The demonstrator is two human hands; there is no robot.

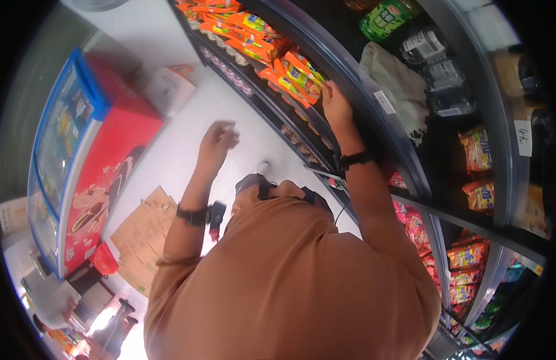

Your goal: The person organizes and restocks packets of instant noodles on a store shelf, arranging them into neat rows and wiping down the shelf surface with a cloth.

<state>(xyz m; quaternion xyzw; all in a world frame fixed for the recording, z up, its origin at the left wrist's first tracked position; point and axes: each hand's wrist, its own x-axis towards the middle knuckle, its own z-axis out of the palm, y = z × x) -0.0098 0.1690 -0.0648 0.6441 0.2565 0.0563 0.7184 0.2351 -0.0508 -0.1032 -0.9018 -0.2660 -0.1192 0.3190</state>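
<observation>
At the shelf's edge, my right hand (338,111) has its fingers closed on the end of an orange-and-yellow snack packet (300,75), the nearest of a row. More orange packets (245,30) lie overlapping along the same shelf, farther to the left. My left hand (218,147) hangs in the air over the pale floor, apart from the shelf and touching no packet. Its fingers look loosely bent, but motion smears them, and I cannot make out anything in them. Dark bands circle both wrists.
A red chest freezer (110,162) with a blue rim and glass top stands left. Flattened cardboard (143,237) lies beside it on the floor. Dark shelving (404,144) curves along my right, holding bottles (422,45), a grey cloth (389,84) and bagged snacks. People appear at lower left.
</observation>
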